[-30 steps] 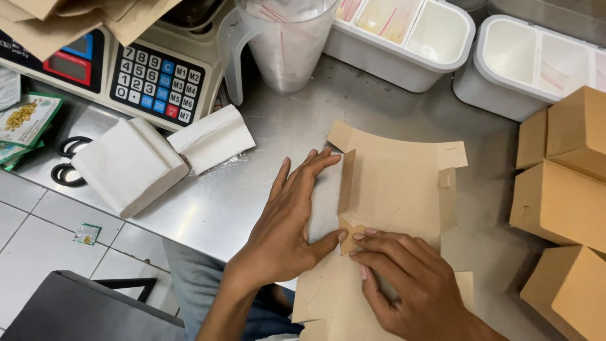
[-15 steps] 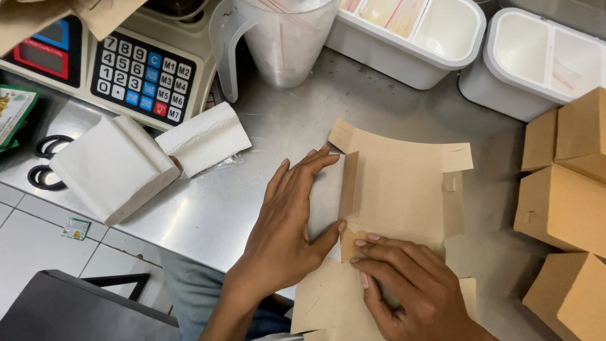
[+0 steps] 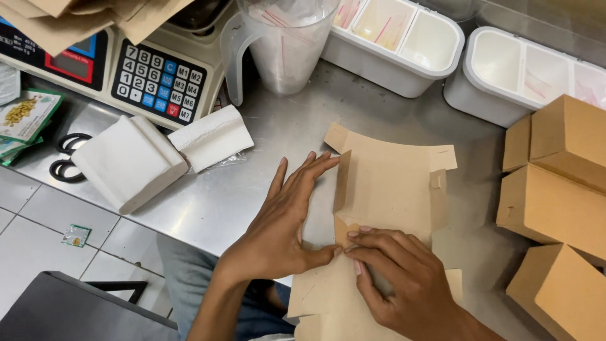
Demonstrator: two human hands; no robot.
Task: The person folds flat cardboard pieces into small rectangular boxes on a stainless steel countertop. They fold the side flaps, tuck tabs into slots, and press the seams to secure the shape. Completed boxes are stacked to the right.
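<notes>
- Steel counter, smooth and shiny, carries everything beside the fingers.
- Brown card box blank, matte, lies flat under both hands, barely shifted since a second ago; folding continues.
- Left hand, fingers spread, still presses its left flap.
- Right hand, fingertips together, pinches a small tab beside the left thumb.

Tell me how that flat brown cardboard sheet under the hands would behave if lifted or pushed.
The cardboard sheet is thin and creased, so it would probably flex and fold along its scored lines. It looks light for its size. On the smooth steel counter it would likely slide easily, which may be why the left hand presses it flat.
</notes>
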